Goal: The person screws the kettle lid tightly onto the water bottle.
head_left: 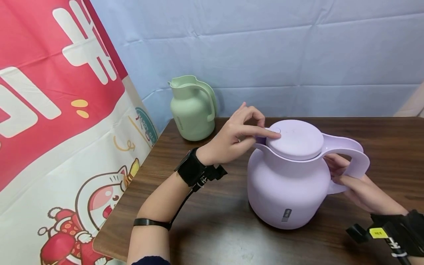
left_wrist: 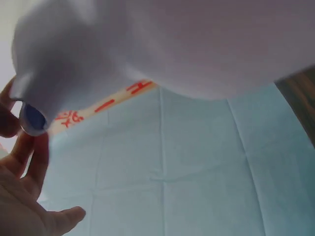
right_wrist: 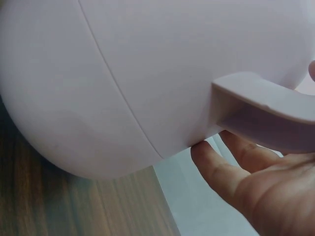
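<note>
A pale purple thermos jug (head_left: 285, 187) stands upright on the table, its round lid (head_left: 298, 138) seated in the top. My left hand (head_left: 233, 134) reaches across the spout, with the extended index finger touching the lid's edge beside a small round button. In the left wrist view, that hand's fingers surround the spout (left_wrist: 37, 118). Behind the handle (head_left: 359, 162), my right hand (head_left: 356, 187) straddles its lower end, thumb on the near side and fingers on the far side. The right wrist view shows two of its fingertips (right_wrist: 202, 150) against the jug's body.
A green jug (head_left: 193, 114) stands at the table's back left, its handle turned toward the right. The brown wooden table (head_left: 215, 206) ends at the left near a printed red and white cloth (head_left: 59, 121). A light blue cloth (head_left: 265, 70) hangs behind.
</note>
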`<state>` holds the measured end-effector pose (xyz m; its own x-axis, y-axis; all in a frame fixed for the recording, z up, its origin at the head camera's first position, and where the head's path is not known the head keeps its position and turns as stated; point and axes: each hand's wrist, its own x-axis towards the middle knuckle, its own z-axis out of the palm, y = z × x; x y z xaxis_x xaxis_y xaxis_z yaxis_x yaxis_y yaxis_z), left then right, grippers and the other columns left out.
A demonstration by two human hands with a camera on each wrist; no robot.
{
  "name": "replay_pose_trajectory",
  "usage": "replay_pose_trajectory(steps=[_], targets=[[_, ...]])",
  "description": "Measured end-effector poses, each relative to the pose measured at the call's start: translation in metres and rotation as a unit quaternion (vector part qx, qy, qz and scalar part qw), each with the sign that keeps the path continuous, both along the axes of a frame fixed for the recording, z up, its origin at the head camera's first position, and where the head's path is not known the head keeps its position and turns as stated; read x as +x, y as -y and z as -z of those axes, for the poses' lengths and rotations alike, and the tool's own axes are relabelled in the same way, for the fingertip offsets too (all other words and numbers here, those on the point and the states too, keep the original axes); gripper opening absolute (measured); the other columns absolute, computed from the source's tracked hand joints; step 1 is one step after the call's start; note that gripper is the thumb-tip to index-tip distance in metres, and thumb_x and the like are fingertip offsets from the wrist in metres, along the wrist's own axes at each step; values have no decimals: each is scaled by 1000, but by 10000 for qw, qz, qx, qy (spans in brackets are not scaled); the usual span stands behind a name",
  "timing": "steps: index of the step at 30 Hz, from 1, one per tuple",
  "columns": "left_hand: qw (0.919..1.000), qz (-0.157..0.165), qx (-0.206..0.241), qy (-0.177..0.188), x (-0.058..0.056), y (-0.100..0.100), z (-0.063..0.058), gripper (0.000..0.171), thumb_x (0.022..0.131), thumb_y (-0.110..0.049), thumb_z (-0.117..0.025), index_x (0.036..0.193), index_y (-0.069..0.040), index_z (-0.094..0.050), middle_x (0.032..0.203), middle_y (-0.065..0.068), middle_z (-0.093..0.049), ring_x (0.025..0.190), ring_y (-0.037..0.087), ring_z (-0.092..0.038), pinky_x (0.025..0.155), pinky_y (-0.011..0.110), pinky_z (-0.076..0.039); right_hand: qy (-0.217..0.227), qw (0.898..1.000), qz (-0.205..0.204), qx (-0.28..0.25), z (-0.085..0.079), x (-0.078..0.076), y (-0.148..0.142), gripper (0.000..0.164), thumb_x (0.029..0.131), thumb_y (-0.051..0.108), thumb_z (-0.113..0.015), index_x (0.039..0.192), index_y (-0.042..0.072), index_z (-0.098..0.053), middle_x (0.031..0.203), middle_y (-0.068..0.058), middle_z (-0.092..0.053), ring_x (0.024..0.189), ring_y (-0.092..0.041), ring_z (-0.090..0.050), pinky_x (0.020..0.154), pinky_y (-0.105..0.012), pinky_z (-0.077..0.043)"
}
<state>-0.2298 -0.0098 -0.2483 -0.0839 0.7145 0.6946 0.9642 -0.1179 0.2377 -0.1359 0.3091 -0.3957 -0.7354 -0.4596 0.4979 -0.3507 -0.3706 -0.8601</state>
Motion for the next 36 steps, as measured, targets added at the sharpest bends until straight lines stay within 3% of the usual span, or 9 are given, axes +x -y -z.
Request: replay_pose_trajectory(steps=[2, 6, 12, 16, 20, 24, 28, 32, 36], targets=[[9998, -129, 46, -130, -2, 1, 1, 54, 75, 5, -30, 103, -7, -75, 90, 0, -43, 88, 14, -36, 110, 44, -9, 32, 10000, 15, -21, 0, 0, 0, 68, 89, -22, -17, 148, 9, -30, 145, 1, -40, 124, -9, -45, 90, -22, -45], [9970, -587, -118, -495, 2, 6, 3, 58, 77, -3, -26, 108, -13, -74, 98, 0, -51, 95, 14, -41, 111, 51, 1, 42, 10000, 21, -49, 1, 0, 1, 68, 89, -22, -16, 148, 9, -31, 145, 1, -40, 124, -9, -45, 90, -22, -45], [9811, -1249, -195, -1468, 12, 12, 5, 62, 75, -9, -24, 116, -18, -71, 105, 0, -58, 100, 15, -47, 110, 57, 1, 47, 9997, -156, -182, 0, 0, 1, 70, 88, -23, -14, 148, 7, -29, 145, -1, -40, 125, -10, -45, 92, -23, -44], [9672, -1625, -264, -1937, 18, 13, 6, 54, 82, -16, -31, 121, -19, -68, 112, 1, -61, 103, 16, -49, 110, 56, -6, 28, 9998, -122, -162, -1, 0, 1, 69, 88, -23, -14, 148, 7, -28, 145, -2, -40, 125, -11, -45, 92, -23, -44], [9581, -1846, -337, -2164, 22, 13, 4, 46, 86, -24, -40, 124, -19, -65, 118, 1, -62, 103, 17, -51, 107, 49, -19, 28, 10000, 1, -94, -3, 1, 0, 69, 88, -22, -14, 148, 6, -28, 144, -2, -40, 124, -11, -46, 91, -23, -45], [9571, -1930, -333, -2137, 24, 10, 1, 41, 85, -24, -48, 122, -17, -67, 118, 0, -64, 104, 16, -54, 102, 41, -27, 34, 9999, 98, -47, -4, 1, 0, 68, 88, -22, -15, 148, 6, -29, 144, -2, -41, 123, -11, -46, 90, -23, -45], [9610, -1953, -254, -1939, 25, 4, -4, 34, 84, -24, -54, 112, -13, -71, 111, 1, -68, 100, 14, -59, 101, 37, -31, 43, 9999, 99, -41, -3, 0, 0, 67, 89, -22, -16, 148, 7, -30, 144, -1, -41, 124, -10, -45, 91, -22, -45], [9660, -2009, -301, -1600, 27, -5, -8, 30, 86, -30, -61, 104, -9, -71, 102, 2, -70, 96, 11, -62, 106, 35, -28, 46, 9999, 120, -13, -3, 0, 0, 67, 89, -22, -16, 148, 8, -31, 144, 0, -42, 124, -9, -45, 91, -22, -45], [9732, -1988, -417, -1077, 29, -14, -11, 30, 85, -35, -67, 98, -7, -65, 87, -5, -66, 83, 2, -59, 109, 34, -25, 53, 9998, 178, 43, -2, 0, 1, 68, 89, -22, -16, 147, 9, -32, 143, 1, -42, 123, -9, -46, 90, -22, -45]])
